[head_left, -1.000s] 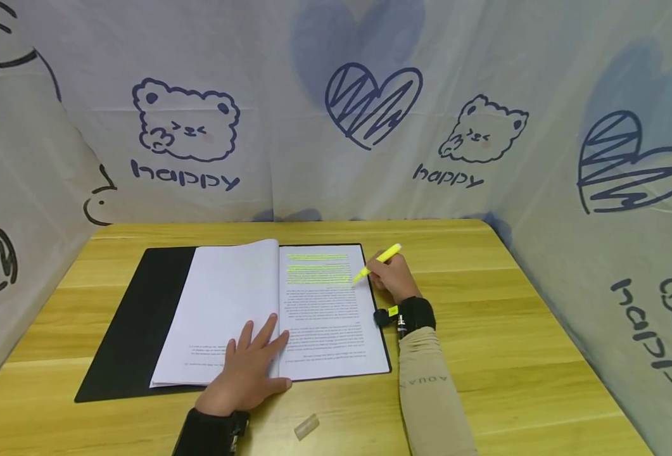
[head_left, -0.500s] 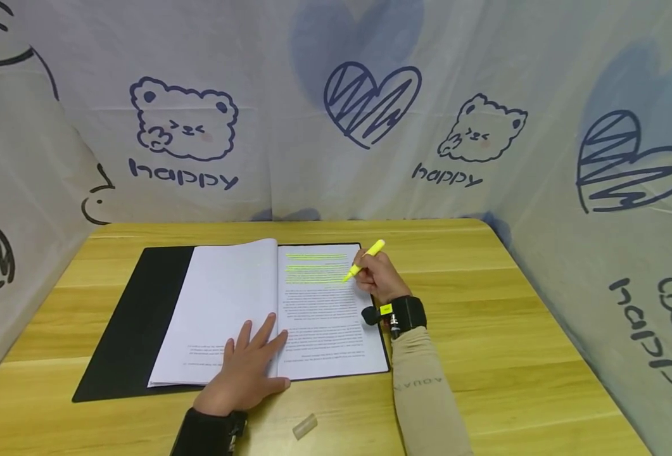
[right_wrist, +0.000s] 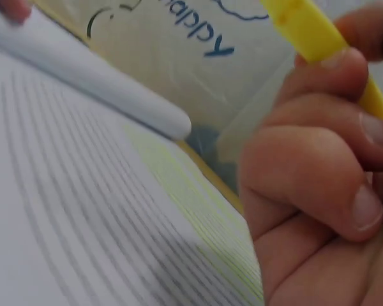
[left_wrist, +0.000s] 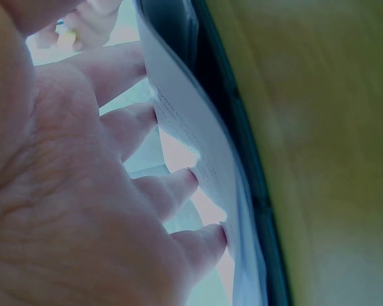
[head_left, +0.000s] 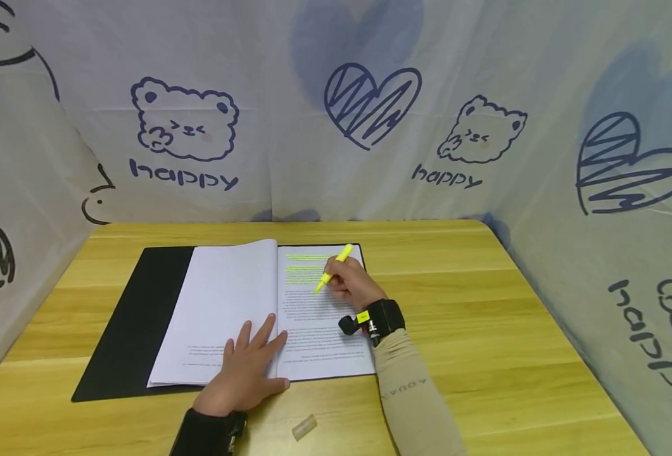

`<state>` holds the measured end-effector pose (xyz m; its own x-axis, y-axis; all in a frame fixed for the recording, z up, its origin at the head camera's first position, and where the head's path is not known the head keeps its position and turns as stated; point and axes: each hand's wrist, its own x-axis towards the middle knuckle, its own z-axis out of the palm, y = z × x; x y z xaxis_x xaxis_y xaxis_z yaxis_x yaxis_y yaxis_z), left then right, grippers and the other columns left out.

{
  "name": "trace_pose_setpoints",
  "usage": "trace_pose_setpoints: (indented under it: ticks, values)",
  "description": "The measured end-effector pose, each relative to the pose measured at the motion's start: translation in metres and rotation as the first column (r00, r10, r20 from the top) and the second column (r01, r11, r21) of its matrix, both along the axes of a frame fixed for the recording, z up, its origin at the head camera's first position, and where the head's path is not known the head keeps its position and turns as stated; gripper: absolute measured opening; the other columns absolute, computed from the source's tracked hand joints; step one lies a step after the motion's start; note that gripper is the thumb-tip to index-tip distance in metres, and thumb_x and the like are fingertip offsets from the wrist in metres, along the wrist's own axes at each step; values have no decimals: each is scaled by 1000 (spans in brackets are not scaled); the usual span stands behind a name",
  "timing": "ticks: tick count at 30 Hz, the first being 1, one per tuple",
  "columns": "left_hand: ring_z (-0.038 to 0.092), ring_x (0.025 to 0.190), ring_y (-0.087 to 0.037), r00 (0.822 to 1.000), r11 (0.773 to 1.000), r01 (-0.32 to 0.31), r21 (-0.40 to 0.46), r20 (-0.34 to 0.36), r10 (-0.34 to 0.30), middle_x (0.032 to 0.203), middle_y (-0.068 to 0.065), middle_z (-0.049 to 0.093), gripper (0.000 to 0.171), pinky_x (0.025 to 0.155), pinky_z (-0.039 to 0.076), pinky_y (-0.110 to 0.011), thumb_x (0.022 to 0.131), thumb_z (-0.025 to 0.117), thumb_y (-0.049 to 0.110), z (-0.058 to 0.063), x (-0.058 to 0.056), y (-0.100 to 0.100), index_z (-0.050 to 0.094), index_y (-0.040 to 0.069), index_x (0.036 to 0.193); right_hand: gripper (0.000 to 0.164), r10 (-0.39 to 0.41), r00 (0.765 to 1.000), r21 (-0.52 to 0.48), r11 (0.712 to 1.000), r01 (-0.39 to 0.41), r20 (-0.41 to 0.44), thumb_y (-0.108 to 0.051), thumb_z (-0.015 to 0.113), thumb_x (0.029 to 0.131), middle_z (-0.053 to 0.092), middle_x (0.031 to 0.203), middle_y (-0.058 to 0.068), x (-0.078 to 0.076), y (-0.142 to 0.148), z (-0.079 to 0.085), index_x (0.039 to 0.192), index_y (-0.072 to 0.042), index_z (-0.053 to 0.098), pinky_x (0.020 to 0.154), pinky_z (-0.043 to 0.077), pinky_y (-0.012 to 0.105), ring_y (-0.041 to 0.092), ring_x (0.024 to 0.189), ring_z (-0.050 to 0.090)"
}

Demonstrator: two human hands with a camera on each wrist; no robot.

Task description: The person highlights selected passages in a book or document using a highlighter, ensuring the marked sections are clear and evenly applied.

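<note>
A yellow highlighter [head_left: 342, 253] is pinched between the curled fingers and thumb of my right hand [head_left: 358, 285], above the right-hand page [head_left: 318, 342] of an open document folder. Its tip points down-left at the printed lines, just below the yellow-marked text near the top; whether it touches the paper I cannot tell. In the right wrist view the highlighter [right_wrist: 313, 32] crosses behind curled fingers. My left hand [head_left: 244, 367] rests with fingers spread on the lower left page [head_left: 227, 285] by the fold. The left wrist view has its fingertips [left_wrist: 207, 245] against the paper.
The folder's black cover [head_left: 130, 329] extends left beneath the pages. A small translucent, cap-like cylinder [head_left: 304, 427] lies on the wooden table [head_left: 484, 354] near the front edge. Printed cloth [head_left: 290, 158] hangs behind and at both sides of the table.
My right hand has moved left across the page with the highlighter, from the right margin toward the middle of the lines. The left hand stays in place.
</note>
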<state>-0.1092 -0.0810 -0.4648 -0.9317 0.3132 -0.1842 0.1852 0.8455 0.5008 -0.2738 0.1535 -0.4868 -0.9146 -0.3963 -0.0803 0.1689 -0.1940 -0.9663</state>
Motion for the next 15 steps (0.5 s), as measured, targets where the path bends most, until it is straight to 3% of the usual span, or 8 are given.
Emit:
trace_pose_setpoints:
  ticks: [4, 8, 11, 15]
  values:
    - [3, 154, -53, 1000, 1000, 6, 2, -6, -6, 172, -15, 18, 81, 116, 4, -77, 84, 85, 30, 1, -1, -1, 50, 10, 154, 19, -82, 996, -72, 994, 81, -16, -9, 55, 97, 39, 60, -2, -1, -13, -2, 78, -7, 53, 44, 21, 22, 6, 45, 28]
    - [4, 154, -53, 1000, 1000, 5, 2, -7, -5, 172, -15, 19, 81, 116, 5, -77, 84, 86, 31, 0, -1, 0, 50, 10, 154, 15, -188, 982, -56, 981, 187, -3, -9, 59, 98, 45, 63, 1, -3, -17, -8, 84, -4, 57, 44, 23, 22, 9, 45, 29]
    - [3, 155, -53, 1000, 1000, 3, 5, -3, -3, 172, -15, 19, 82, 116, 4, -77, 84, 86, 31, 1, 0, 0, 50, 10, 154, 17, -211, 977, 11, 977, 211, -36, -11, 62, 97, 46, 63, 2, -4, -19, -11, 83, -3, 58, 45, 27, 24, 11, 46, 33]
    - [2, 155, -53, 1000, 1000, 0, 9, 5, 0, 172, -15, 18, 82, 116, 4, -77, 84, 86, 31, 0, 0, 0, 49, 10, 155, 23, -183, 976, 161, 966, 200, -115, -18, 65, 98, 47, 62, 2, -2, -21, -14, 79, -5, 61, 48, 34, 25, 13, 50, 39]
